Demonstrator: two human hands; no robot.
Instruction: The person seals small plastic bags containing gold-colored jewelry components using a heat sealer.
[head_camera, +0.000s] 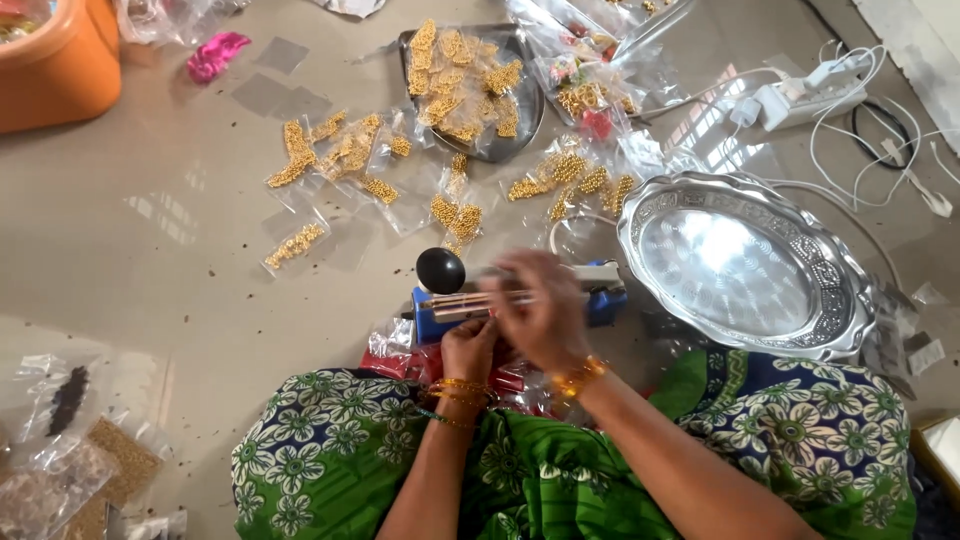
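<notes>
Pressing the blue sealer (520, 300), right hand (540, 310) clenched on its bar, left hand (468, 350) pinching a pouch, many sealed bead packets (350, 150) far left.

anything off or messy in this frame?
Yes. Small clear packets of gold beads lie scattered loose across the floor rather than stacked; more are heaped on a metal tray. The silver plate sits tilted. Both hands, left hand and right hand, are at the blue sealer, motion-blurred.

Ornate silver tray (830, 300), orange tub (60, 75), white power strip (800, 100)
</notes>
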